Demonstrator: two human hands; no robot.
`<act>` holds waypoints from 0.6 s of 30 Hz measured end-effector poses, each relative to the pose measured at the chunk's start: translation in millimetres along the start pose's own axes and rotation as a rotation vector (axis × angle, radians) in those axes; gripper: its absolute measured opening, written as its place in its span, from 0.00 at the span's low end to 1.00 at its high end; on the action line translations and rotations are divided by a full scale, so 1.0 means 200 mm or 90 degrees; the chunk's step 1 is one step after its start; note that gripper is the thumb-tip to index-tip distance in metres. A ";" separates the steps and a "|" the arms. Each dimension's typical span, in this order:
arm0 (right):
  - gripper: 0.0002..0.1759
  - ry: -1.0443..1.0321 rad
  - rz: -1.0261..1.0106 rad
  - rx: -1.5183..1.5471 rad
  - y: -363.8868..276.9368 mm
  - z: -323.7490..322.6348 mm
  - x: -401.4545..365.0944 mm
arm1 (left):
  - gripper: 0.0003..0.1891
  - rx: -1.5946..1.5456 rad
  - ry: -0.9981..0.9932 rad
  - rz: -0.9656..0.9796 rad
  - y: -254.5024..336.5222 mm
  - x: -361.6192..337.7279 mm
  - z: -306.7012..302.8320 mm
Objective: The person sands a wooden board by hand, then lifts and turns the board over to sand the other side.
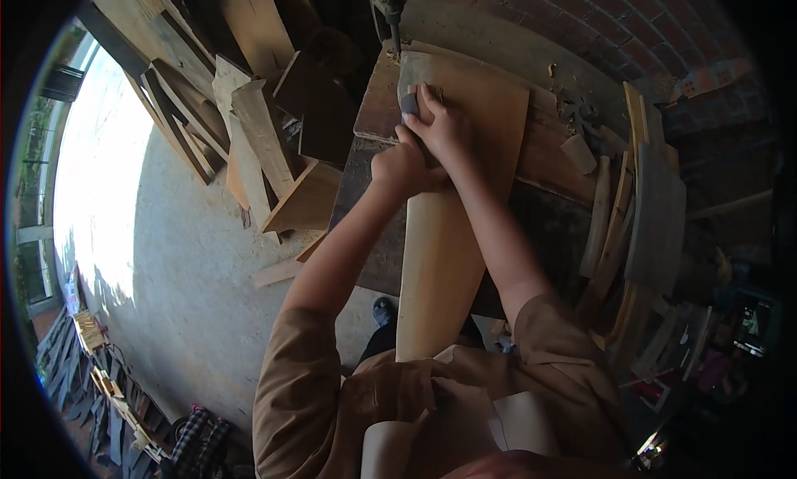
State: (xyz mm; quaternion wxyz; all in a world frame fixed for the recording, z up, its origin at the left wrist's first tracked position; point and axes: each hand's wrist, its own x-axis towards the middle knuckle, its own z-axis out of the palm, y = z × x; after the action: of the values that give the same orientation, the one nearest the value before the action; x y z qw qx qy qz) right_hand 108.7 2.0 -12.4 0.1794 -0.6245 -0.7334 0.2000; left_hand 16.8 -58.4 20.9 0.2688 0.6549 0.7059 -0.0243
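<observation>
A long, pale, curved wooden board (440,263) runs from the workbench (378,134) toward the person's body. Near its far end both hands are close together on a dark block-like object (409,104). My left hand (400,168) has its fingers wrapped round the object's near part, which is mostly hidden. Farther forward, my right hand (442,129) grips the same object, with fingers curled over its top and side. A metal clamp (393,18) stands at the board's far left corner.
Stacked wood pieces (261,130) lean at the left beside the concrete floor (183,255). Wooden strips (614,213) and a grey board (656,217) lie at the right. A small wood block (579,154) rests on the bench. Behind is a brick wall (623,22).
</observation>
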 end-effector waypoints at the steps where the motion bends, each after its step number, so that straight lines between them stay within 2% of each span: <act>1: 0.38 -0.013 0.015 -0.002 -0.01 -0.02 0.18 | 0.63 0.010 0.027 -0.001 0.00 0.17 -0.07; 2: 0.39 -0.027 0.025 0.003 -0.03 -0.06 0.31 | 0.62 0.021 0.055 0.000 0.01 0.29 -0.12; 4: 0.40 -0.006 -0.008 0.035 -0.01 -0.04 0.45 | 0.62 0.008 0.013 -0.006 0.03 0.40 -0.24; 7: 0.41 -0.006 -0.024 0.034 0.00 -0.02 0.38 | 0.60 0.019 0.058 -0.016 0.02 0.31 -0.14; 9: 0.41 -0.025 -0.009 -0.003 0.01 0.00 0.12 | 0.60 0.023 0.052 -0.019 0.00 0.10 -0.02; 11: 0.40 0.014 -0.034 0.012 0.01 0.02 -0.29 | 0.61 -0.001 0.011 -0.031 -0.02 -0.24 0.13; 12: 0.38 -0.013 -0.009 0.021 -0.01 -0.01 -0.53 | 0.62 -0.036 0.021 -0.011 -0.05 -0.44 0.24; 14: 0.37 -0.021 -0.009 -0.001 -0.03 0.00 -0.97 | 0.64 -0.018 -0.069 -0.003 -0.10 -0.79 0.42; 15: 0.36 0.057 -0.056 0.026 0.00 0.05 -1.18 | 0.65 -0.018 -0.122 -0.001 -0.12 -0.95 0.50; 16: 0.36 0.132 -0.107 0.053 0.03 0.08 -1.31 | 0.66 0.000 -0.155 -0.001 -0.12 -1.06 0.57; 18: 0.36 0.110 -0.072 0.076 0.02 0.04 -1.39 | 0.67 -0.014 -0.161 0.016 -0.13 -1.13 0.62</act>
State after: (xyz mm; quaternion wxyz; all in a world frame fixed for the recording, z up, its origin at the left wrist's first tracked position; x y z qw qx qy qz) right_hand 151.8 -272.2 -25.9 0.2897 -0.5854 -0.7360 0.1781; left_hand 34.6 -315.6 0.0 0.3634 0.6525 0.6581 -0.0955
